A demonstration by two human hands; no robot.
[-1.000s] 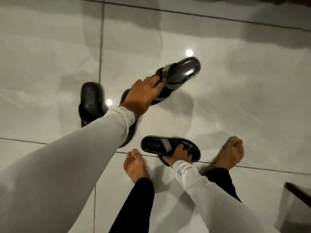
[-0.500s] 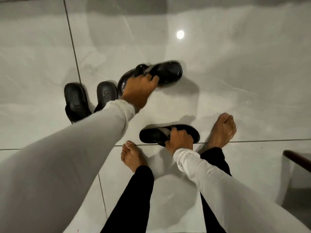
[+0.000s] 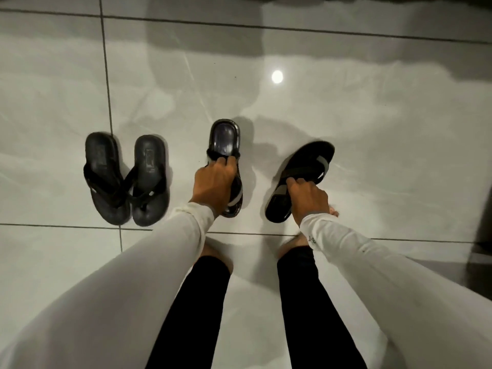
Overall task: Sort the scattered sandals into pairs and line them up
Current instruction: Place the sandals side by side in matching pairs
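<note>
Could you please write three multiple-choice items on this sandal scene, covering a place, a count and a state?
1. Where is the flip-flop pair?
A. left of both hands
B. between the hands
C. right of both hands

2. How many sandals show?
A. two
B. four
C. six

3. The right hand is:
A. empty
B. flat on the floor tiles
C. gripping a grey-strapped sandal

Answers:
1 A, the pair lies left of the left hand.
2 B, the pair plus the left-hand sandal and the grey-strapped sandal.
3 C, its fingers curl round the strap.
</note>
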